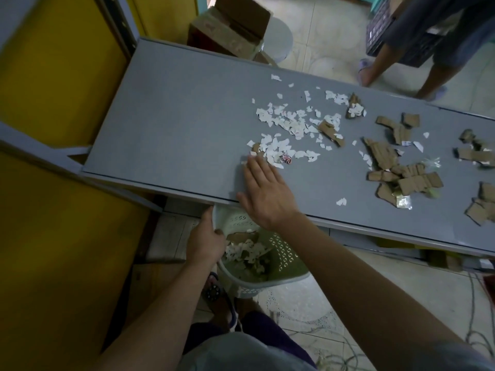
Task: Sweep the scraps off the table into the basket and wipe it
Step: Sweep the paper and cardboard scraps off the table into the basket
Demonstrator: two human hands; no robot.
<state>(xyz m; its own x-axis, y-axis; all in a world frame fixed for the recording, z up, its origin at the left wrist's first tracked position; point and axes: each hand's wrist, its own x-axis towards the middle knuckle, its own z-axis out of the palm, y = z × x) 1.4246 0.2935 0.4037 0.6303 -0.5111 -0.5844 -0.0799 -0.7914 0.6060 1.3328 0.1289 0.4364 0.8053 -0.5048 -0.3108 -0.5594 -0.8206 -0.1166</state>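
Left hand [206, 243] grips basket [284, 266] rim under tabletop [166, 116] edge for catching; right hand [263, 194], fingers straight together, rakes scraps [281, 124].

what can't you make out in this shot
Head view only:
- Basket: far rim is under the table edge; left hand covers part of the near rim.
- Cardboard scraps: the pile runs off the right edge.
- Wrapper among the paper scraps: print too small to read.
- Wiping cloth: none in view.
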